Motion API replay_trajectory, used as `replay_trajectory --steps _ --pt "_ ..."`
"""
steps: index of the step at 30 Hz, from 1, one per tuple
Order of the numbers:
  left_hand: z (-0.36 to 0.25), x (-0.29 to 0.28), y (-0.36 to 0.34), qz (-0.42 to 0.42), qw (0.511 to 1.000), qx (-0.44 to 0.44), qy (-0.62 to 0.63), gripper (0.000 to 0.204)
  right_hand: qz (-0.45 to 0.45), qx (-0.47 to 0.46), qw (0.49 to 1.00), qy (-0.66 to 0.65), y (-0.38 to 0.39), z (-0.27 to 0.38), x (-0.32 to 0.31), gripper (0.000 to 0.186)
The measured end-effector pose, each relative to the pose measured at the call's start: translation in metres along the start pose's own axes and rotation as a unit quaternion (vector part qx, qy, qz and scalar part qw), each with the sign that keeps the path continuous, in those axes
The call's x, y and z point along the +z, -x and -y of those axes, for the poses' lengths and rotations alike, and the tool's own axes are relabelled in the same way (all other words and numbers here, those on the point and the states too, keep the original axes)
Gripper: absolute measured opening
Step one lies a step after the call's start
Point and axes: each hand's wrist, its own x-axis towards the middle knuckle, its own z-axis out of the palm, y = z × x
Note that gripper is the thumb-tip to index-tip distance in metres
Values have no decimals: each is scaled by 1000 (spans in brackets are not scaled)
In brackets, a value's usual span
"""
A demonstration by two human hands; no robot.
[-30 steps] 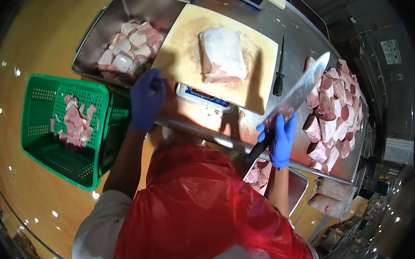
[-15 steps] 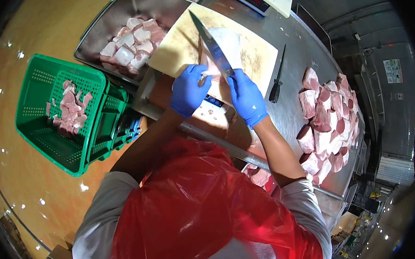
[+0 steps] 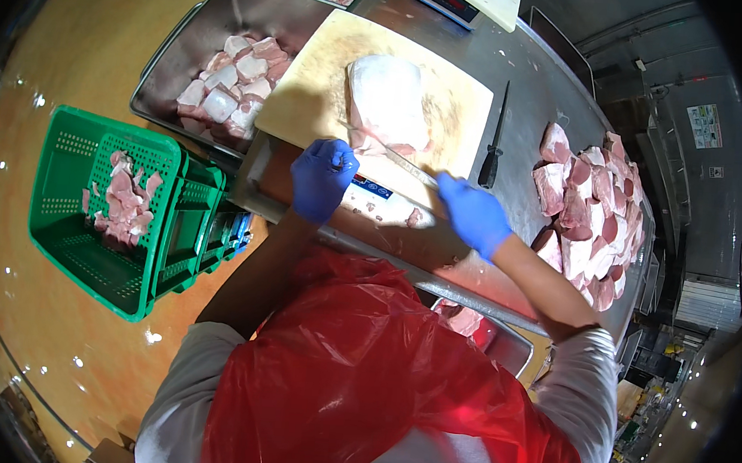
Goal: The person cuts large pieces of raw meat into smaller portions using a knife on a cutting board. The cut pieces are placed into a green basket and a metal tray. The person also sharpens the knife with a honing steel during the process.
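A large pale slab of meat point(image 3: 389, 99) with a white fat side lies on the cutting board point(image 3: 313, 81). My right hand point(image 3: 475, 215), in a blue glove, is closed round the handle of a knife point(image 3: 406, 164). Its blade points left, low along the meat's near edge, and is somewhat blurred. To the left, my blue-gloved left hand point(image 3: 323, 181) is curled into a fist by the board's near edge, apart from the meat. Whatever its fingers may hold is hidden.
A steel tub point(image 3: 171, 76) of meat chunks point(image 3: 236, 76) stands left of the board. Nearer is a green perforated crate point(image 3: 56, 184) with trimmings point(image 3: 123, 201). A second knife point(image 3: 495, 145) lies right of the board, before piled meat pieces point(image 3: 592, 212). A scale point(image 3: 451, 5) stands behind.
The knife has swung down from across the meat to its near edge. My right hand has moved right and nearer; my left has drawn back off the meat, fingers curling in.
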Motion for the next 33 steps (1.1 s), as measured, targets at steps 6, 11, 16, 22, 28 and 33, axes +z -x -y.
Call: replay_trajectory --steps 6,11,16,22,28,33 --pt "-5 -19 1 -67 997 -29 38 17 41 38 993 104 71 -50 -40 18" --pt "-47 0 -16 0 997 72 -7 24 -139 44 989 -20 19 17 -43 17" --pt "-7 16 -3 -27 996 86 17 24 -178 25 979 -95 -57 72 -26 19" --pt "-4 5 8 -44 996 8 72 18 -41 18 999 20 -27 41 -25 23" --pt "32 -58 26 -157 986 54 14 21 57 51 986 148 71 -33 -49 16" --pt "44 -201 11 -395 903 -28 -165 8 -156 102 980 -74 104 -28 -15 14"
